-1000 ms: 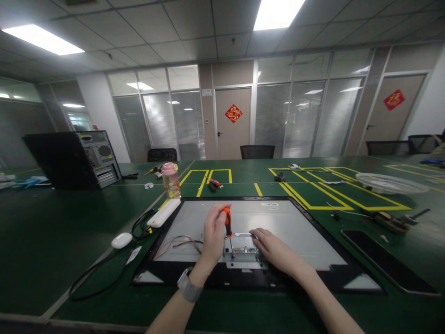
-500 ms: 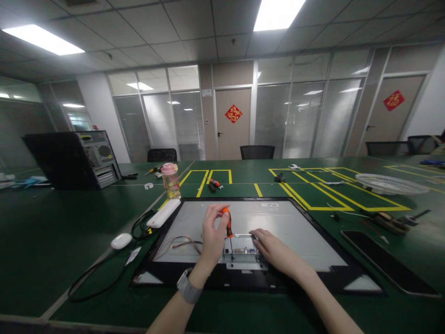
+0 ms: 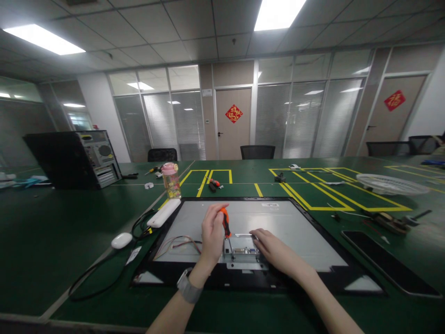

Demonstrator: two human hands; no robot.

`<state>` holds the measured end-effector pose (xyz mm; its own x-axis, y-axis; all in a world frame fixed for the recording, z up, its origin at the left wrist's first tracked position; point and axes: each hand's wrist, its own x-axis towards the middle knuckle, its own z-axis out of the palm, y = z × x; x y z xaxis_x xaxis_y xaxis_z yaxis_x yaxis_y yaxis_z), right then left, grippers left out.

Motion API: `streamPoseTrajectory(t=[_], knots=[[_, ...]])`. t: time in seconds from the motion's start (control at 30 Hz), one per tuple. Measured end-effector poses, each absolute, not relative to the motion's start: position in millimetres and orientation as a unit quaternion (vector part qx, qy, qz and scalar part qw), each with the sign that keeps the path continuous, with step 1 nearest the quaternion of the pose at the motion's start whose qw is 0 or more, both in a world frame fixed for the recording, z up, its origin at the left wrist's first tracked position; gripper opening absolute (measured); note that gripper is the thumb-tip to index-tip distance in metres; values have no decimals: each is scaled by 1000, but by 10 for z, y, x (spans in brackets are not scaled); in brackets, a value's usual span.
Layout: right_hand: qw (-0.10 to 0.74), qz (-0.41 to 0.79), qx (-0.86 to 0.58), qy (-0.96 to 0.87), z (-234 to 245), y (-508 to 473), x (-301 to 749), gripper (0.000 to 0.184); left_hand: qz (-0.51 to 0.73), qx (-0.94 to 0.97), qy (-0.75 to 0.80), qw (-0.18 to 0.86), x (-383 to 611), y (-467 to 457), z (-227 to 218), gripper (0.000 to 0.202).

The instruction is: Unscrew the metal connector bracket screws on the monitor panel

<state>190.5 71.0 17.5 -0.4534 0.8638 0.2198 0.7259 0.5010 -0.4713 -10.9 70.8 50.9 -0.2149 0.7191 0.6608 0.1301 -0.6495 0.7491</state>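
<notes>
An orange and black screwdriver (image 3: 225, 222) is gripped at its handle by my left hand (image 3: 212, 234), which wears a watch at the wrist. Its shaft slants down to the metal bracket (image 3: 247, 266) with connector ports, fixed on the display panel (image 3: 278, 218). That panel lies back side up, a silver-grey sheet in a black frame. My right hand (image 3: 266, 242) rests on the bracket's right side, fingers stretched over its edge and holding nothing loose. Thin coloured wires (image 3: 179, 242) lie on the panel, left of my left hand.
Left of the panel are a white bar-shaped object (image 3: 164, 213), a black cable (image 3: 104, 297) and a pink-lidded bottle (image 3: 171, 182). A computer case (image 3: 66, 160) stands far left. At right lie a long black panel (image 3: 389, 262) and a small brown assembly (image 3: 389, 221).
The screwdriver's handle has tipped slightly to the left, and its shaft now leans more. My left hand has shifted a little with it; my right hand stays in place.
</notes>
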Motion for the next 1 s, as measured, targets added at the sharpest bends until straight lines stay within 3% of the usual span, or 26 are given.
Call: streamPoseTrajectory(t=[0.17,0.37,0.53,0.8,1.0], knots=[[221,159,-476,-836,157,731,1902,35,680,595,358,235,-102,719,490,24],[224,159,-474,-837,150,730,1905,36,692,603,366,156,-89,720,494,15],[216,162,-479,-835,154,725,1908,38,686,606,349,203,-106,704,515,26],[216,153,-476,-838,158,736,1904,34,694,604,358,157,-93,716,500,12],[218,149,-474,-840,144,739,1912,35,681,603,349,226,-101,702,504,25]])
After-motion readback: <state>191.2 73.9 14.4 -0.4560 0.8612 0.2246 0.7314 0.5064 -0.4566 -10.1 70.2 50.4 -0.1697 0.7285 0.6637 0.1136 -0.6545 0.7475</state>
